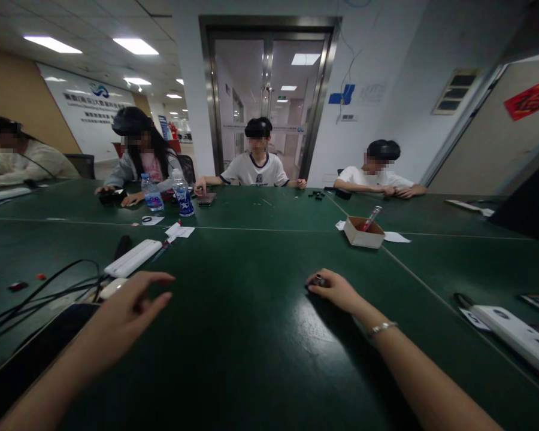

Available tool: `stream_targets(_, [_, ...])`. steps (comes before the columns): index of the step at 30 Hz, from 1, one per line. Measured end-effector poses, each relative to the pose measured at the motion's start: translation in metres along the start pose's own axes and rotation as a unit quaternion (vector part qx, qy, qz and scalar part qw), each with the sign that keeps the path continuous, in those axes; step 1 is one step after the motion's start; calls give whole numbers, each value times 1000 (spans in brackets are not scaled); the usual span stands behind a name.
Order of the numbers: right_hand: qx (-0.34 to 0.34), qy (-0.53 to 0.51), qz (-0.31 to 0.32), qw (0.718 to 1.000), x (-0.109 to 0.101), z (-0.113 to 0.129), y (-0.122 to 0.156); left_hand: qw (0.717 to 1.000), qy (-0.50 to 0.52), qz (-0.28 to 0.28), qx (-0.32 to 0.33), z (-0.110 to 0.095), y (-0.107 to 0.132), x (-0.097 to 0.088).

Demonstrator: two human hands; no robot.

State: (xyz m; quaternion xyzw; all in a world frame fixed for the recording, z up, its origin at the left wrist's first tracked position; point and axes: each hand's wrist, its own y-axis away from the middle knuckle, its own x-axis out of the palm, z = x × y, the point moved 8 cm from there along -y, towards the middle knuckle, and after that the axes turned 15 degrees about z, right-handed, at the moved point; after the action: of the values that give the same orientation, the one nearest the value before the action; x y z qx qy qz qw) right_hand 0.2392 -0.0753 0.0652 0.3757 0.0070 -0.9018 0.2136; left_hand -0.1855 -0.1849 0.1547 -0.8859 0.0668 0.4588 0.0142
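My left hand (132,308) hovers over the left part of the green table, thumb and forefinger apart, with nothing between them. Behind its wrist lie a long dark flat object (40,353) and a white power strip (133,257) with black cables (49,293). Further right, my right hand (335,291) rests low at the tabletop, its fingers closed on a small dark cylinder (318,280) with a shiny rim. The fingers cover most of that cylinder, so its exact kind cannot be made out. A bracelet (383,327) circles my right wrist.
A small open box (363,237) holding a clear tube (372,218) stands beyond my right hand. Two bottles (182,194) are at the back left. Another power strip (516,335) lies at right. Several people in headsets sit around the table (251,335).
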Motion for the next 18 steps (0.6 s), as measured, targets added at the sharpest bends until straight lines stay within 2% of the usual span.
stream_targets(2, [0,30,-11,999,16,19,-40,993,13,82,90,-35,-39,38])
stream_targets(4, [1,59,-35,998,30,36,-72,977,25,130,165,-67,-79,74])
stream_targets(5, [10,77,-54,996,36,42,-84,973,30,132,184,-78,-99,90])
stream_targets(7, [36,117,-103,987,42,50,-99,974,49,93,199,-93,-138,110])
stream_targets(10, [40,179,-135,974,50,56,-108,978,80,15,192,-101,-181,130])
stream_targets(12, [27,205,-124,970,54,56,-109,979,105,3,176,-101,-198,146])
stream_targets(15, [15,230,-107,967,56,55,-110,976,136,15,169,-100,-209,169])
stream_targets(18, [14,250,-98,963,57,56,-113,974,154,-2,167,-95,-209,178])
